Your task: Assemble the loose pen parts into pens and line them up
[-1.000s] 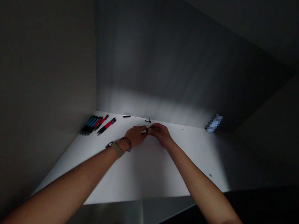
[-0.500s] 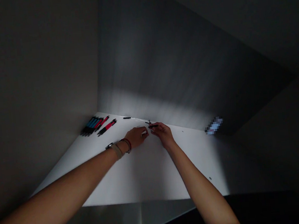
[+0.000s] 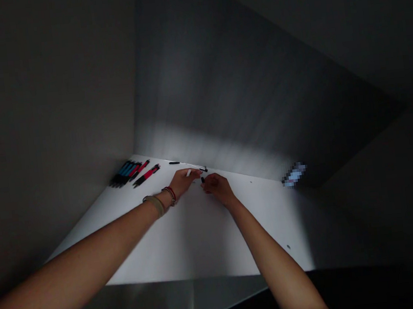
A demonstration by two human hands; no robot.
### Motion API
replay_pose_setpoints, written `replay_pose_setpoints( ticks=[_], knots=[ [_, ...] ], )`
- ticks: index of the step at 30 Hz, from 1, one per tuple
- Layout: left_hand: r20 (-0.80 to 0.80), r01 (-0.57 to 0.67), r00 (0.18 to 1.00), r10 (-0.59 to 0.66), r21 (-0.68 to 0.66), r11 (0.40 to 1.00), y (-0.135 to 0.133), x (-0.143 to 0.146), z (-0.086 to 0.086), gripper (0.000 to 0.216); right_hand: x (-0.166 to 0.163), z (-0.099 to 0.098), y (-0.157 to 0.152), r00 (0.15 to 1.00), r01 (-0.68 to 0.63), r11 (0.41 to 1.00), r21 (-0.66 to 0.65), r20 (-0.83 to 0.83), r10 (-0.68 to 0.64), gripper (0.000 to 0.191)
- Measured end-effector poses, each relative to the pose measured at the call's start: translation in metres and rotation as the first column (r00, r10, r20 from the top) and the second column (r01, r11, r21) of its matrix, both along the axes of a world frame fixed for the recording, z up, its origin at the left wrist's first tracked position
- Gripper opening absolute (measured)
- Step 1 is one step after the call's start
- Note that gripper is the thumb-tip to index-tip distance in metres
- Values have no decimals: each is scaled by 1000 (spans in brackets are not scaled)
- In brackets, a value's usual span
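Note:
Over the back of the white tabletop [image 3: 208, 243], my left hand [image 3: 183, 181] is closed with its fingers pinched on a small white piece [image 3: 188, 172]. A short black piece [image 3: 202, 180] pokes from the fingertips of my right hand [image 3: 218, 188], which is curled closed just to the right. The two hands are close together, fingertips nearly meeting. Just beyond them a thin dark pen part [image 3: 203, 169] lies by the back edge. The exact kind of either held piece is too small to make out.
At the back left lie several blue-and-black pens [image 3: 123, 174] in a row, with red-and-black pens [image 3: 147, 175] beside them. A black piece [image 3: 174, 163] rests along the back edge. A lit, blurred phone-like object [image 3: 294, 174] stands at the right. A grey panel [image 3: 199, 86] rises behind.
My left hand has turned so the white piece shows between its fingers. My right hand has shifted slightly left and down, and its black piece now points toward the left hand.

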State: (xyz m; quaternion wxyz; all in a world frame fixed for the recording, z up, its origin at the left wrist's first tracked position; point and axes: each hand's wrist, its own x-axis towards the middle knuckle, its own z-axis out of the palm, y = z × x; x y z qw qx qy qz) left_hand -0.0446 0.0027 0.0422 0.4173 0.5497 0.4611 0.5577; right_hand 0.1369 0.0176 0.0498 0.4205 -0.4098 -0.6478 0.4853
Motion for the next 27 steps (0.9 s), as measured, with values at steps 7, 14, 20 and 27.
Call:
replay_pose_setpoints(
  ticks=[7,14,20,27],
  knots=[
    [99,124,989,-113,-115,986,-10,9,2,48,-1,1,-4,1000,-32,999,-24,0,32,37],
    [31,98,995,-96,-56,994,-11,9,4,44,-2,1,-3,999,-30,999,-39,-40,28,38],
    [43,51,998,-53,33,998,-12,10,6,40,-4,4,-6,997,-25,999,-28,-67,23,37],
    [15,-38,999,36,175,984,-2,9,-2,37,-5,7,-8,995,42,999,-18,-87,-44,32]
  ],
)
